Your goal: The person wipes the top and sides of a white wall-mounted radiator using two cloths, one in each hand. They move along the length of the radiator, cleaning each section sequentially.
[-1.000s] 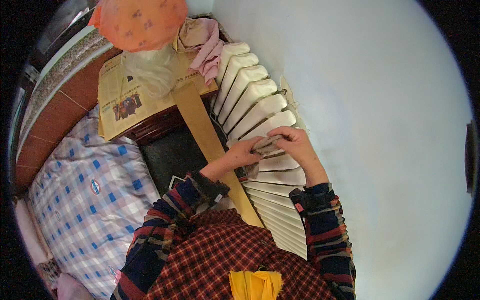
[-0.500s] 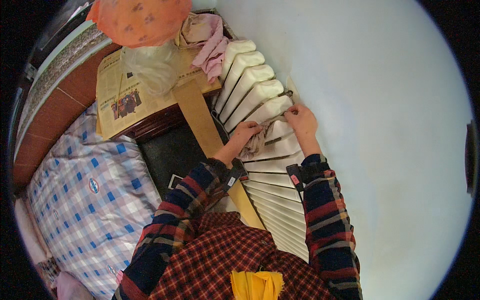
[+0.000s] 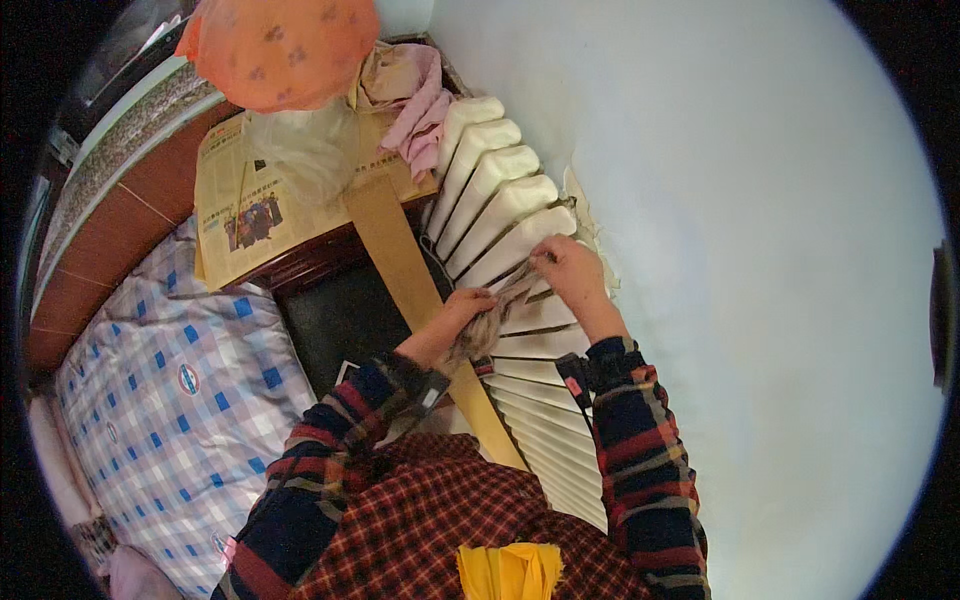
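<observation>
A crumpled greyish-brown cloth (image 3: 486, 325) is stretched between my two hands over the white radiator (image 3: 512, 222). My left hand (image 3: 462, 312) grips its nearer, bunched part at the radiator's left side. Pinched in the fingers of my right hand (image 3: 570, 270) is the cloth's other end, above the radiator sections. Part of the cloth hangs below my left hand. The gaps between the sections under my hands are partly hidden.
Left of the radiator runs a long tan board (image 3: 392, 250). Beyond it stands a dark cabinet covered with newspaper (image 3: 225, 215), bearing a clear plastic bag (image 3: 305, 145), a pink cloth (image 3: 418, 115) and an orange bag (image 3: 285, 50). A checked bed cover (image 3: 190, 400) lies at left; a pale wall (image 3: 760, 300) rises at right.
Both hands have come nearer to me and leftward, taking the cloth off the back of the radiator sections. The view has shifted slightly.
</observation>
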`<action>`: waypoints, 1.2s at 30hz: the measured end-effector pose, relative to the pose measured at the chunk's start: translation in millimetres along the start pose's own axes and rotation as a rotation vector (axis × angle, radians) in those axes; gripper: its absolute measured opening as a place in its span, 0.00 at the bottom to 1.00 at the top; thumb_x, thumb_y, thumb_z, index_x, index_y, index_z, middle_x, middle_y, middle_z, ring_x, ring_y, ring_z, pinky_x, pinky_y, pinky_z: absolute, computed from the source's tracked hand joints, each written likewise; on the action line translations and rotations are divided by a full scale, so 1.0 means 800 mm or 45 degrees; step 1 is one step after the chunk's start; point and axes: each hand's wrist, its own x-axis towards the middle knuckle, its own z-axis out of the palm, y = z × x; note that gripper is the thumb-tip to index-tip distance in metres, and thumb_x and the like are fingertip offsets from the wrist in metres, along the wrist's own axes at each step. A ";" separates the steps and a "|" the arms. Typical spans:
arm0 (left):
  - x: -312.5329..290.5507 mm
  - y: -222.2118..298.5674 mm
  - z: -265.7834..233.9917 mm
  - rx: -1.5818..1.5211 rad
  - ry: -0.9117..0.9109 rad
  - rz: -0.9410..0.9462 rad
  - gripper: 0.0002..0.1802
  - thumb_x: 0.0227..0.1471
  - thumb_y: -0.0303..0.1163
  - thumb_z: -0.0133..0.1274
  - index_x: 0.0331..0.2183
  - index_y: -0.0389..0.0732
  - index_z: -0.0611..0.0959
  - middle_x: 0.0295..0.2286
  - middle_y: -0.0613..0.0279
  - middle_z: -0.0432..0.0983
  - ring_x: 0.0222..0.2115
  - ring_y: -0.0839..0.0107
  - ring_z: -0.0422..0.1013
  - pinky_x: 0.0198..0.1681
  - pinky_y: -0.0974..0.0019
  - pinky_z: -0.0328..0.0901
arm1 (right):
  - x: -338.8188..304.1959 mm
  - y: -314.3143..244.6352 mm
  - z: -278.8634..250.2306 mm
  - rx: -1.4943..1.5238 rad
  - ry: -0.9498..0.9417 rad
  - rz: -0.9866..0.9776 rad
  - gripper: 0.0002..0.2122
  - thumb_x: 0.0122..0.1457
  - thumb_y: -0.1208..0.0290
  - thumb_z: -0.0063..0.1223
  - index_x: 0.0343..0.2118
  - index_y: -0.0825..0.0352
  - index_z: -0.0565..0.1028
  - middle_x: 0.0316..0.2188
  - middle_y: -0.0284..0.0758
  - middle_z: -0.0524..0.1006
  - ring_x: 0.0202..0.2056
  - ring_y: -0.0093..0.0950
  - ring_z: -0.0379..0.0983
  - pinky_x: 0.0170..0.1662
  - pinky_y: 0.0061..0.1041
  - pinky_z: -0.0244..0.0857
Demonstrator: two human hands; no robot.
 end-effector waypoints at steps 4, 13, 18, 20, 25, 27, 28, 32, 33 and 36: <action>0.001 0.037 -0.006 0.519 0.136 0.313 0.14 0.52 0.37 0.55 0.38 0.39 0.77 0.24 0.64 0.73 0.26 0.75 0.68 0.31 0.69 0.63 | 0.018 0.002 -0.017 0.203 0.003 0.108 0.08 0.52 0.65 0.56 0.32 0.62 0.79 0.27 0.38 0.79 0.31 0.36 0.75 0.36 0.32 0.68; 0.047 0.137 0.076 1.651 0.416 1.110 0.12 0.49 0.33 0.50 0.39 0.46 0.77 0.29 0.52 0.76 0.30 0.51 0.73 0.31 0.55 0.68 | 0.035 -0.004 -0.047 -0.212 0.391 -0.017 0.14 0.53 0.74 0.50 0.44 0.62 0.76 0.43 0.37 0.76 0.45 0.39 0.71 0.44 0.34 0.67; 0.036 0.143 0.067 1.843 0.468 1.246 0.11 0.47 0.32 0.50 0.36 0.47 0.79 0.27 0.56 0.75 0.29 0.53 0.74 0.29 0.53 0.69 | 0.034 -0.004 -0.018 -0.291 0.251 -0.406 0.16 0.51 0.76 0.49 0.45 0.63 0.75 0.44 0.37 0.75 0.48 0.40 0.69 0.46 0.37 0.67; 0.034 0.143 0.062 1.881 0.490 1.219 0.10 0.46 0.31 0.50 0.35 0.47 0.80 0.27 0.57 0.75 0.28 0.53 0.74 0.29 0.54 0.69 | 0.043 0.003 -0.012 -0.384 0.183 -0.421 0.15 0.54 0.76 0.47 0.45 0.63 0.75 0.45 0.37 0.75 0.47 0.40 0.69 0.47 0.36 0.66; 0.045 0.143 0.073 1.829 0.507 1.214 0.11 0.46 0.31 0.50 0.36 0.47 0.80 0.29 0.56 0.74 0.29 0.55 0.74 0.29 0.55 0.69 | 0.065 0.015 -0.005 -0.291 0.150 -0.286 0.10 0.56 0.74 0.46 0.41 0.64 0.74 0.42 0.42 0.74 0.43 0.44 0.71 0.44 0.38 0.67; 0.056 0.146 0.081 1.847 0.489 1.252 0.14 0.47 0.32 0.50 0.39 0.47 0.80 0.30 0.56 0.74 0.32 0.56 0.74 0.31 0.56 0.69 | 0.071 0.015 0.001 -0.160 0.241 -0.098 0.09 0.57 0.73 0.47 0.39 0.65 0.73 0.40 0.43 0.74 0.40 0.46 0.72 0.43 0.39 0.68; 0.060 0.147 0.083 1.855 0.469 1.223 0.14 0.47 0.32 0.50 0.39 0.47 0.80 0.30 0.56 0.73 0.31 0.56 0.74 0.31 0.56 0.69 | 0.073 0.014 0.005 -0.191 0.255 -0.041 0.08 0.57 0.73 0.46 0.39 0.65 0.73 0.40 0.42 0.74 0.39 0.46 0.73 0.42 0.40 0.68; 0.069 0.148 0.077 1.864 0.430 1.196 0.13 0.48 0.32 0.50 0.39 0.47 0.80 0.29 0.57 0.72 0.30 0.55 0.73 0.31 0.56 0.69 | 0.082 0.014 0.014 -0.296 0.271 0.071 0.08 0.57 0.72 0.46 0.39 0.64 0.72 0.38 0.41 0.75 0.37 0.46 0.73 0.41 0.41 0.68; 0.068 0.146 0.072 1.883 0.416 1.170 0.13 0.49 0.31 0.50 0.39 0.48 0.80 0.28 0.57 0.72 0.29 0.55 0.73 0.31 0.56 0.69 | 0.083 0.014 0.013 -0.318 0.255 0.072 0.08 0.57 0.72 0.46 0.39 0.63 0.72 0.39 0.41 0.75 0.37 0.46 0.73 0.41 0.40 0.68; 0.060 0.135 0.058 1.823 0.415 1.229 0.13 0.49 0.31 0.50 0.40 0.49 0.80 0.28 0.58 0.72 0.29 0.56 0.73 0.29 0.56 0.68 | 0.080 0.013 0.009 -0.347 0.192 0.010 0.08 0.56 0.71 0.47 0.38 0.63 0.72 0.38 0.40 0.75 0.37 0.45 0.74 0.41 0.41 0.68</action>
